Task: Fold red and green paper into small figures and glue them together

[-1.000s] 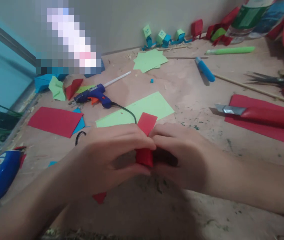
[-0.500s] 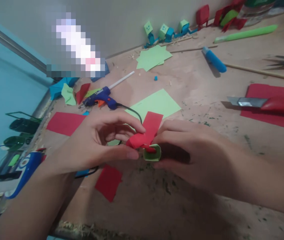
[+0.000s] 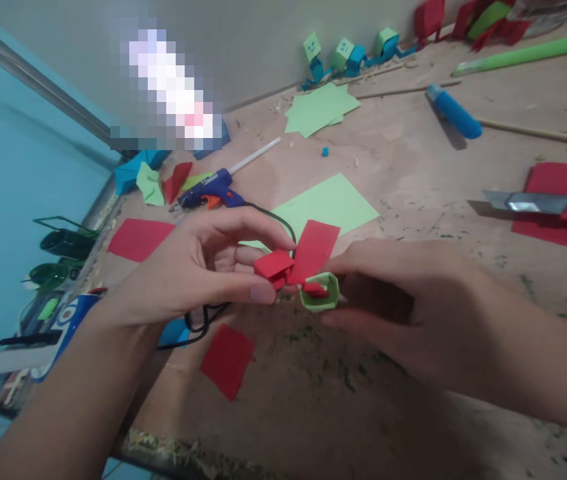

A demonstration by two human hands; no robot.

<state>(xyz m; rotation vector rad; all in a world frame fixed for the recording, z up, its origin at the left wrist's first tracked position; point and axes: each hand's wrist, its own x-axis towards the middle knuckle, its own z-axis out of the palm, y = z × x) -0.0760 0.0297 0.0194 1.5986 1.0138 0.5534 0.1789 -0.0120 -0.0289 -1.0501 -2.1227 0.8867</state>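
My left hand (image 3: 198,270) pinches a folded red paper strip (image 3: 296,257) between thumb and fingers just above the tabletop. One end of the strip stands up and back; the other end tucks into a small green paper box (image 3: 319,291). My right hand (image 3: 403,307) curls around that green box from the right, holding it with fingertips and thumb. A loose red paper square (image 3: 227,360) lies on the table below my left hand.
A blue glue gun (image 3: 210,191) with a black cord lies behind my hands, beside a light green sheet (image 3: 330,203). A red-handled utility knife (image 3: 538,203) rests on red paper at right. A blue marker (image 3: 453,113), green sheets and small paper figures (image 3: 346,53) sit near the wall.
The red strip has unfolded from between my closed hands, and the green box has come into sight in my right hand. My view has shifted to the left.
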